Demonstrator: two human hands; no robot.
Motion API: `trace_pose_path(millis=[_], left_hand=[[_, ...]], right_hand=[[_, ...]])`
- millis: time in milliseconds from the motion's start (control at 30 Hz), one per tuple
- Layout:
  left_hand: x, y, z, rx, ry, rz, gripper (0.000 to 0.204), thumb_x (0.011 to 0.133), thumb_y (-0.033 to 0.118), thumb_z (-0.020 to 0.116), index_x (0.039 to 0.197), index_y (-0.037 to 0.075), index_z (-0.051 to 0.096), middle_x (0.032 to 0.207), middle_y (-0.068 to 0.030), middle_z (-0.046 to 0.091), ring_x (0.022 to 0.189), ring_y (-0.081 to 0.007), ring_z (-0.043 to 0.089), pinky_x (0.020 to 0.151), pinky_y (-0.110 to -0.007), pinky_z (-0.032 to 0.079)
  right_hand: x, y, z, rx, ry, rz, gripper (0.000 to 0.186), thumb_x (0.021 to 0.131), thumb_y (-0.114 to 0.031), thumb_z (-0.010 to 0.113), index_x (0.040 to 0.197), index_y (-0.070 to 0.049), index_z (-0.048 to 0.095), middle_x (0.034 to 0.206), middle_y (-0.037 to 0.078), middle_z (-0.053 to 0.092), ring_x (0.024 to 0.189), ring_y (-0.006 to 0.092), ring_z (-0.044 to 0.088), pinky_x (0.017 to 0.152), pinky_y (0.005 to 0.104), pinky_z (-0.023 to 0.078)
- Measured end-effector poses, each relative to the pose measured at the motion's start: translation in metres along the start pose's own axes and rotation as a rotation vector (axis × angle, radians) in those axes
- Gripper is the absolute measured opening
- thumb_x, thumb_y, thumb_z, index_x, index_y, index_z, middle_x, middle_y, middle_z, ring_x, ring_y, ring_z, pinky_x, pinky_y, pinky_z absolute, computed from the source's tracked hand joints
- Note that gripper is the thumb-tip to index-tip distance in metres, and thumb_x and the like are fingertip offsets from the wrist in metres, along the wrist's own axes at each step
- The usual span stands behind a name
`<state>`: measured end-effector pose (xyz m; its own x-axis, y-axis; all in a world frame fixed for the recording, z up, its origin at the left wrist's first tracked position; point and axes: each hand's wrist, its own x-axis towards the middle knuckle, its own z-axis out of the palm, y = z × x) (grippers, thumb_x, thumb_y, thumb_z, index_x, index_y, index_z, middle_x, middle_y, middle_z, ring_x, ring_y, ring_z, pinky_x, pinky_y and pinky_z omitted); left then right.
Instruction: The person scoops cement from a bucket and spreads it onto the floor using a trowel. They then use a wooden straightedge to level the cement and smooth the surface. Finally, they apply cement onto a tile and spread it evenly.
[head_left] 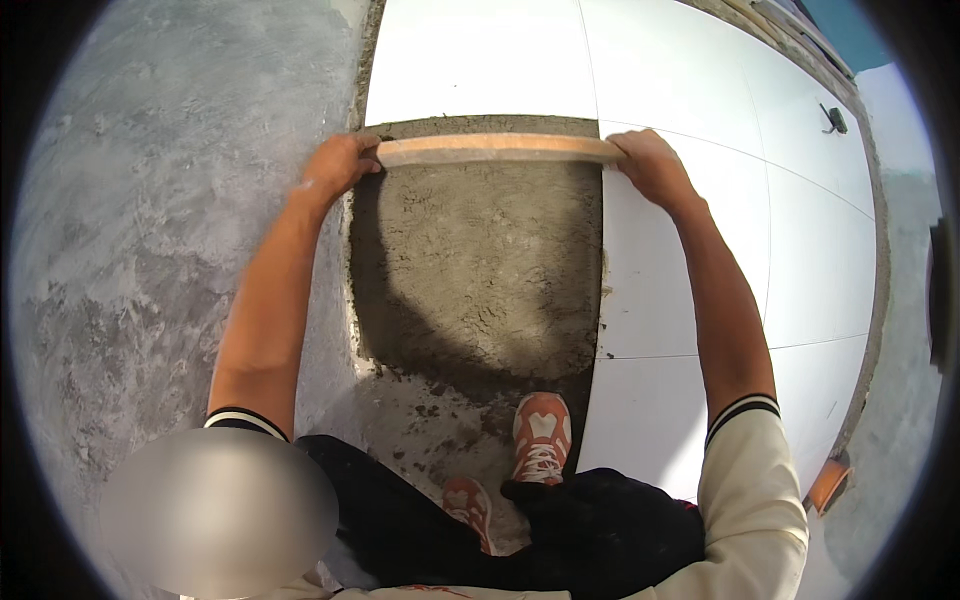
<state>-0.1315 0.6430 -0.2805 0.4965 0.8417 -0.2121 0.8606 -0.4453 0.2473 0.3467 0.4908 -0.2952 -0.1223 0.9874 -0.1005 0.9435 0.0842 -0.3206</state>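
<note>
A long straight wooden board (500, 148) lies crosswise over the far end of a bed of grey-brown mortar (480, 240). Its left end is in my left hand (343, 165), fingers closed round it beside the grey wall. My right hand (655, 165) grips the other end, above the white tiles (650, 260) on the right. The mortar's surface looks rough and cracked, with a shadow across its left and near parts. Beyond the board, a narrow strip of mortar meets another white tile (480, 60).
A grey plastered surface (180, 200) runs along the left. On the far right tiles lies a small dark tool (833, 120). An orange object (828, 485) sits by the right edge. My orange-and-white shoes (542, 440) stand at the mortar's near side.
</note>
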Motion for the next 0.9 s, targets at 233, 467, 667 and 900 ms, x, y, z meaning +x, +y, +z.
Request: trace_pose_path(millis=[233, 467, 667, 900], left_hand=[[-0.053, 0.024, -0.008, -0.1, -0.236, -0.157, 0.031, 0.086, 0.013, 0.084, 0.117, 0.012, 0.081, 0.105, -0.0158, 0.08, 0.1, -0.0339, 0.075, 0.093, -0.045, 0.057], [0.007, 0.016, -0.023, -0.076, 0.021, -0.144, 0.034, 0.092, 0.008, 0.076, 0.126, 0.01, 0.078, 0.119, -0.0162, 0.078, 0.113, -0.0342, 0.073, 0.099, -0.047, 0.055], [0.027, -0.001, -0.013, -0.028, 0.006, -0.102, 0.035, 0.095, 0.009, 0.075, 0.129, 0.006, 0.075, 0.124, -0.0172, 0.077, 0.115, -0.0361, 0.072, 0.101, -0.048, 0.055], [0.01, -0.005, -0.013, 0.013, -0.096, -0.099, 0.041, 0.092, 0.012, 0.077, 0.132, 0.008, 0.075, 0.124, -0.0196, 0.076, 0.117, -0.04, 0.071, 0.103, -0.048, 0.054]], right_hand=[[-0.065, -0.017, 0.009, 0.004, 0.064, -0.026, 0.031, 0.098, -0.017, 0.073, 0.128, -0.012, 0.072, 0.119, 0.008, 0.074, 0.112, 0.0309, 0.065, 0.102, 0.0443, 0.054], [0.024, 0.001, 0.001, 0.048, 0.29, -0.03, 0.037, 0.094, -0.013, 0.076, 0.13, -0.007, 0.071, 0.126, 0.012, 0.072, 0.123, 0.0332, 0.062, 0.109, 0.0445, 0.049], [0.03, 0.005, 0.004, 0.04, 0.152, 0.02, 0.039, 0.097, -0.015, 0.075, 0.134, -0.007, 0.068, 0.132, 0.012, 0.071, 0.128, 0.0339, 0.06, 0.112, 0.0449, 0.048], [0.005, -0.012, 0.002, 0.038, 0.104, 0.014, 0.034, 0.096, -0.015, 0.074, 0.13, -0.011, 0.072, 0.122, 0.009, 0.074, 0.121, 0.0328, 0.063, 0.108, 0.0449, 0.05]])
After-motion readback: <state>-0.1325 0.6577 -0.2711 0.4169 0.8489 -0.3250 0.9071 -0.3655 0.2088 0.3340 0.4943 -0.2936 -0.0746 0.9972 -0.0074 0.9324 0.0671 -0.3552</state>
